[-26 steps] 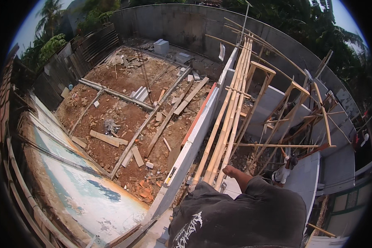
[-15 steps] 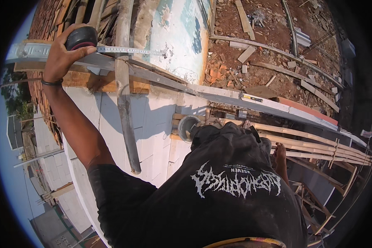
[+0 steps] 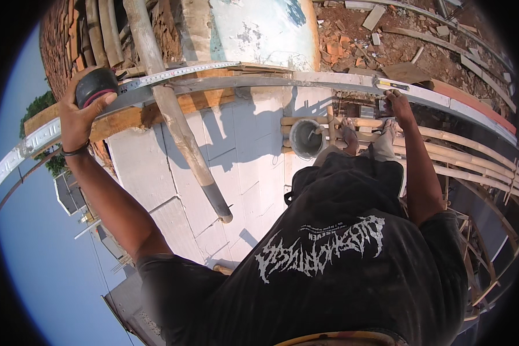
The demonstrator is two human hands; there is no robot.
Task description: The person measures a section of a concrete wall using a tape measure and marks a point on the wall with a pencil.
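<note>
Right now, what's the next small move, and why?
Probably close the right hand on the yellow tool lying on the wall: that hand is right by it, though I can't tell if they touch, while the left hand is occupied with the tape measure, its blade extended.

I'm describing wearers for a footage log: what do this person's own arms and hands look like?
Short black sleeves leave both forearms bare. A thin dark band circles the left wrist. The left hand and right hand wear no gloves.
</note>
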